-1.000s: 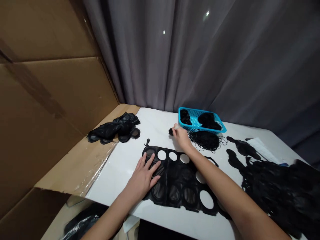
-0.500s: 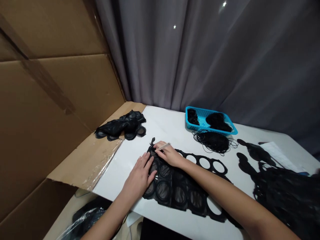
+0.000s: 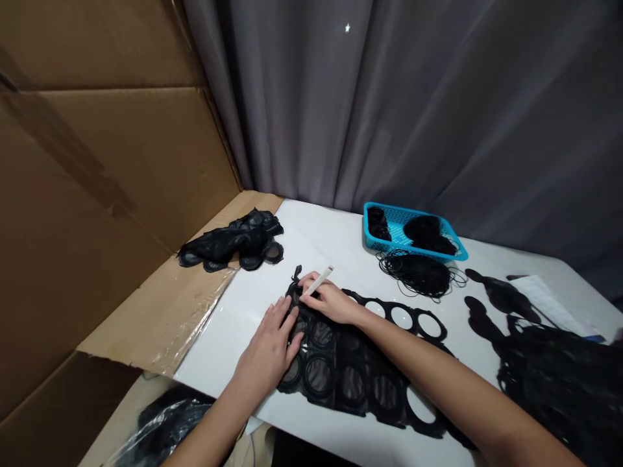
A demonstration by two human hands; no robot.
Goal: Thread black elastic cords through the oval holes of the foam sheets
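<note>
A black sheer fabric sheet [image 3: 351, 379] with rows of round rings lies flat on the white table. Some rings are filled with mesh, and others are open holes showing the table. My left hand [image 3: 269, 344] rests palm down on its left edge, fingers stretched out and thumb apart. At the sheet's upper left corner, my right hand [image 3: 331, 299] grips a slim white pen-shaped tool [image 3: 318, 280] between thumb and fingers. The tool slants up to the right, its working tip too small to make out near a mesh ring. A small black scrap [image 3: 296, 272] sticks up beyond that corner.
A blue basket [image 3: 413, 249] with black pieces stands by the grey curtain. Before it lies a tangle of black cord [image 3: 418, 274]. Black fabric is heaped on the right [image 3: 559, 376] and on the cardboard at left [image 3: 233, 240]. A tall cardboard wall [image 3: 97, 194] borders the left.
The white tool has tipped more upright in my right hand, and more of its shaft shows. My left hand stays on the sheet. The view has shifted slightly.
</note>
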